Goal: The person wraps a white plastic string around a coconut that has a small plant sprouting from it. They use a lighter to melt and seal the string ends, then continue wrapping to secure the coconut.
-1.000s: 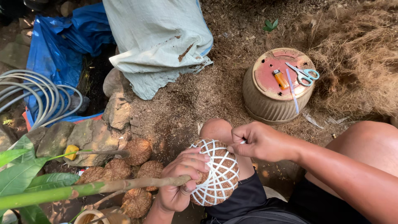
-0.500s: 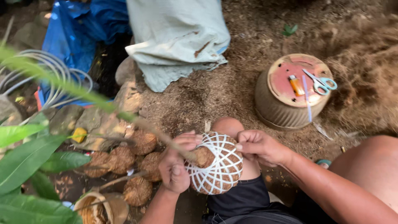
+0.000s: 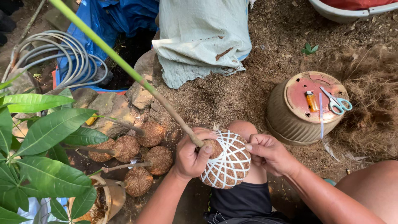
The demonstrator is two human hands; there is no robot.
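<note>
The left hand (image 3: 191, 155) is wrapped around the top of a brown root ball (image 3: 226, 159), right where the long green stem (image 3: 124, 66) comes out. The fingers are curled and pressed tight, so the ball cannot roll off the knee it rests on. The right hand (image 3: 269, 154) sits on the other side of the ball. Its fingertips are pinched together on the white string (image 3: 232, 153) that crosses the ball like a net, probably to keep the string tight.

The ball is in the person's lap, between both hands. The stem leans up and away from the ball toward the top left, where big green leaves (image 3: 45, 137) hang.

Left of the ball, more brown balls (image 3: 141, 157) with thin stems lie in a group on the dirt, close together. Right of the ball, an upside-down pot (image 3: 290, 118) works like a little table. On its flat red bottom lie scissors (image 3: 338, 101) and an orange lighter (image 3: 311, 101), near the right hand so they are easy to grab. Above the ball, a pale sack (image 3: 203, 37) lies on the ground, with a blue sheet (image 3: 112, 16) and a coil of grey hose (image 3: 62, 58) further to its left.
</note>
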